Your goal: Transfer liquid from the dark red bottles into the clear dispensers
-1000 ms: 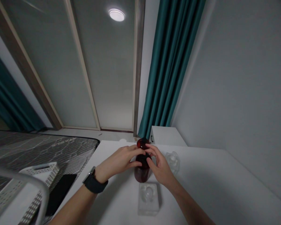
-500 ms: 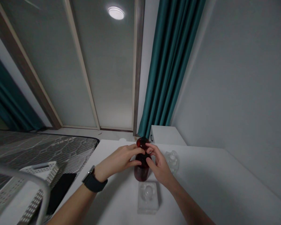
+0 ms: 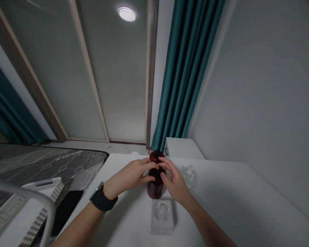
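A dark red-brown bottle (image 3: pixel 155 190) stands upright on the white table in front of me, its dark top partly covered by my fingers. My left hand (image 3: pixel 136 173), with a black watch on the wrist, curls thumb and fingers against the left side of that top. From the right, my right hand (image 3: pixel 175 181) pinches around the same top. Just behind stands a second reddish bottle (image 3: pixel 156 156) with a black cap, its lower part hidden by my fingers. A clear square block (image 3: pixel 161 223) with a rounded shape on it sits nearest me. Right of my right hand lies a clear, lumpy glass-like piece (image 3: pixel 189 175).
The white table (image 3: pixel 216 206) reaches a grey wall on the right. A white cabinet (image 3: pixel 184 147) stands beyond its far edge. At lower left are a white perforated basket (image 3: pixel 58 187), a black flat object (image 3: pixel 68 209) and a curved grey tube (image 3: pixel 28 193).
Both hands keep nearly the same hold on the bottle's top. The view has shifted very slightly; the bottles and clear pieces stay in place.
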Motion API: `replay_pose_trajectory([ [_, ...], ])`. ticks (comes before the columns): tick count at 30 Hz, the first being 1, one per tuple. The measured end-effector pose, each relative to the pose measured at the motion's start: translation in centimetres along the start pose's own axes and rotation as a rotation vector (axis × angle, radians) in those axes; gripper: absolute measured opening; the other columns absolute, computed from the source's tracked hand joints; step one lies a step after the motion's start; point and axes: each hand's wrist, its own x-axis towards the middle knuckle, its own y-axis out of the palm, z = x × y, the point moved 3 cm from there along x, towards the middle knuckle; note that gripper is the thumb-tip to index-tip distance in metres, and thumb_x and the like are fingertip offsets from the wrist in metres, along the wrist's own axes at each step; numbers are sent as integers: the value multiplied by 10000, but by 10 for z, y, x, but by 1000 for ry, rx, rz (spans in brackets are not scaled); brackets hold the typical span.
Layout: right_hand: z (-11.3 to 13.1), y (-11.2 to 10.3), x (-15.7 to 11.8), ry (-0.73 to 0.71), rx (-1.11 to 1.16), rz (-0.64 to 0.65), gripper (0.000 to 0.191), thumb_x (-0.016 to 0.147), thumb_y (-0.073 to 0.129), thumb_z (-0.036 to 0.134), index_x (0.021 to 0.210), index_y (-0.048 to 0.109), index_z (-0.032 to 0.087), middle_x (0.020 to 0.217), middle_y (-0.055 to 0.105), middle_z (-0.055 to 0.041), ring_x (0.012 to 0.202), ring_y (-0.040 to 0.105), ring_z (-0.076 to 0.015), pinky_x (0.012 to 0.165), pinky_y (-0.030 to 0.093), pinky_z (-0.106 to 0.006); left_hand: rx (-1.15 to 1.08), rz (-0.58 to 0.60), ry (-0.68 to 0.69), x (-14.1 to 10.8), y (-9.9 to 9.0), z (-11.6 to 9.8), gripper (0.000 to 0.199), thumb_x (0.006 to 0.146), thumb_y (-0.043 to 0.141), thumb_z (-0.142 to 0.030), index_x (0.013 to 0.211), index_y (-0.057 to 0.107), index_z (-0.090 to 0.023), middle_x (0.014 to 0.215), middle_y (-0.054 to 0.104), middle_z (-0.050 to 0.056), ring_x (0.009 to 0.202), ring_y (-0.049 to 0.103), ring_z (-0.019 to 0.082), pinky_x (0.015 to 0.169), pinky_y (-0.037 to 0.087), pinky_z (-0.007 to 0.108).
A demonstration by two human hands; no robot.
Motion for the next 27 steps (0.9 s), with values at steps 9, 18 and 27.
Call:
replay_pose_trajectory([
  [9, -1, 0, -1, -4, 14, 5, 473, 891, 497, 188, 1354, 486, 282, 1195, 609, -44, 1147, 556, -198, 1052, 382, -392, 20, 4, -3, 0, 1, 1, 263, 957, 623, -339, 1201, 571, -257, 1147, 632, 63, 935, 659, 211, 823, 505, 309],
  [18, -2, -1, 0, 5, -33, -26, 482, 862, 531, 192, 1336, 510, 276, 1133, 603, -43, 1107, 560, -211, 1023, 392, -408, 12, -2, -8, -1, 1, 1, 270, 958, 621, -344, 1210, 576, -257, 1115, 633, 57, 873, 653, 192, 807, 507, 303],
  [27, -1, -2, -1, 17, -62, -30, 485, 857, 569, 205, 1333, 527, 283, 1131, 612, -42, 1087, 571, -209, 1030, 416, -403, 21, 7, -18, 0, 1, 2, 269, 949, 634, -333, 1201, 580, -252, 1142, 633, 61, 907, 658, 206, 819, 507, 311],
])
